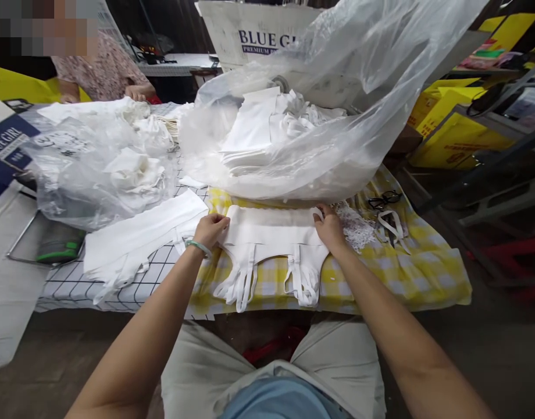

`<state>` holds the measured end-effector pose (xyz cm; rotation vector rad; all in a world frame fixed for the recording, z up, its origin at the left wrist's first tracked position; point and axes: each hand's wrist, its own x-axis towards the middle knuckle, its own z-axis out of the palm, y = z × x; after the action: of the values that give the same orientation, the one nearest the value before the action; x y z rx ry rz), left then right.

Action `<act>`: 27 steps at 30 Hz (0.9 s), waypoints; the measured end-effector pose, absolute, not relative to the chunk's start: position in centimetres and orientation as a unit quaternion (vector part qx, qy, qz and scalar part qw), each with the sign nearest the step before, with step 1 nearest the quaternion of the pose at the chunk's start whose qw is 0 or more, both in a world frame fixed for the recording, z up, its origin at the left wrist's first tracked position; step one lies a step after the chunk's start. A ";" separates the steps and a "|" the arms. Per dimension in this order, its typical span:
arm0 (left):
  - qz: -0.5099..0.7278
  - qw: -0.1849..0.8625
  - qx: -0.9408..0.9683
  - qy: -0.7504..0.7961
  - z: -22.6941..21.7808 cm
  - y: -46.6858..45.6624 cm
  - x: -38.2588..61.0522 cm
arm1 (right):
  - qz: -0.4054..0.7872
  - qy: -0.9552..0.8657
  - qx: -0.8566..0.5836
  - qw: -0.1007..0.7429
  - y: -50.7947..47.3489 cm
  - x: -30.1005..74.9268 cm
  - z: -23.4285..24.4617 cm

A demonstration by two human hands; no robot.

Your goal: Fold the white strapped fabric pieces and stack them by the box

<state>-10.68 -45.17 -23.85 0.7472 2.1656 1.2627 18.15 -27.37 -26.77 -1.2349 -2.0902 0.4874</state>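
Looking down from the head camera, I have a blue top (280,401) and pale trousers (198,361) nearest me, with the front edge of the surface (158,282) just past the knees. There a white garment (274,234) is spread over a yellow checked cloth (381,276), its broad band away from me and two bunches of looped straps (243,282) toward me. My left grip (211,230), above a pale green bangle (200,248), is closed on the garment's left edge; my right grip (331,228) pinches its upper right corner, so the band is held at both sides. To the left, another white piece (136,227) with straps lies slantwise on the grid-patterned covering. Just beyond my right grip are a heap of white scraps (357,226), some loose white strips (392,227) and a small black item (384,199). Past the garment, a large clear plastic bag (337,166) holds a stack of white pieces (250,131), and a smaller clear bag (71,195) sits to its left. Farther off stand a lettered box (226,32) and, at the far left, another person in a patterned top (114,65).
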 end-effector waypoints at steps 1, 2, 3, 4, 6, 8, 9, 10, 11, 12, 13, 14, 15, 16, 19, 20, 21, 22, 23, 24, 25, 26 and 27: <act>0.459 0.256 0.280 0.803 -23.8 -45.0 -10.6 | 0.181 -0.801 -0.472 0.321 -27.3 18.1 -26.8; 0.451 0.251 0.283 0.809 -23.7 -44.8 -10.6 | 0.177 -0.803 -0.474 0.315 -27.3 18.1 -26.8; 0.441 0.241 0.287 0.816 -23.6 -44.6 -10.5 | 0.175 -0.805 -0.476 0.310 -27.3 18.1 -26.7; 0.430 0.226 0.290 0.825 -23.4 -44.4 -10.5 | 0.173 -0.806 -0.477 0.306 -27.3 18.0 -26.7; 0.401 0.189 0.301 0.845 -23.1 -44.3 -10.3 | 0.172 -0.806 -0.479 0.302 -27.3 18.0 -26.6; 0.353 0.176 0.323 0.860 -22.9 -44.3 -10.2 | 0.169 -0.807 -0.479 0.300 -27.3 18.0 -26.7; 0.326 0.182 0.335 0.865 -22.8 -44.4 -10.1 | 0.167 -0.808 -0.479 0.300 -27.3 18.0 -26.7; 0.302 0.188 0.345 0.869 -22.9 -44.5 -10.1 | 0.163 -0.810 -0.477 0.299 -27.3 18.0 -26.8; 0.285 0.189 0.351 0.871 -23.0 -44.5 -10.1 | 0.160 -0.812 -0.475 0.300 -27.3 18.0 -26.9; 0.278 0.184 0.354 0.874 -23.1 -44.4 -10.1 | 0.157 -0.813 -0.473 0.300 -27.3 18.0 -26.9; 0.279 0.176 0.355 0.875 -23.2 -44.4 -10.1 | 0.155 -0.815 -0.471 0.301 -27.3 18.0 -27.0; 0.290 0.170 0.352 0.873 -23.4 -44.2 -10.2 | 0.154 -0.815 -0.470 0.302 -27.2 18.0 -27.0; 0.306 0.172 0.346 0.870 -23.6 -44.1 -10.3 | 0.154 -0.816 -0.469 0.302 -27.2 18.0 -27.1; 0.327 0.184 0.336 0.864 -23.8 -44.0 -10.4 | 0.155 -0.816 -0.468 0.303 -27.2 18.0 -27.1; 0.380 0.235 0.304 0.842 -24.1 -43.6 -10.9 | 0.159 -0.813 -0.469 0.307 -27.2 18.0 -27.1; 0.387 0.246 0.298 0.837 -24.2 -43.5 -11.1 | 0.160 -0.812 -0.469 0.308 -27.2 18.0 -27.1; 0.391 0.250 0.296 0.835 -24.2 -43.5 -11.3 | 0.162 -0.811 -0.471 0.308 -27.3 18.0 -27.0; 0.393 0.247 0.295 0.835 -24.2 -43.4 -11.4 | 0.165 -0.809 -0.473 0.308 -27.3 18.0 -26.9; 0.395 0.239 0.294 0.837 -24.1 -43.4 -11.6 | 0.167 -0.807 -0.476 0.308 -27.3 18.0 -26.8; 0.397 0.228 0.292 0.840 -24.1 -43.4 -11.8 | 0.168 -0.805 -0.479 0.308 -27.4 18.0 -26.7; 0.398 0.216 0.290 0.843 -24.0 -43.5 -11.9 | 0.166 -0.804 -0.481 0.306 -27.5 18.0 -26.6; 0.398 0.203 0.290 0.846 -23.9 -43.5 -12.0 | 0.162 -0.805 -0.484 0.302 -27.7 18.0 -26.5; 0.396 0.190 0.292 0.849 -23.8 -43.5 -12.0 | 0.156 -0.807 -0.486 0.296 -27.8 17.9 -26.4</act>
<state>-12.01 -43.48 -23.77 0.8207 2.3866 1.1129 17.95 -27.79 -26.38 -1.2941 -2.1476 0.4155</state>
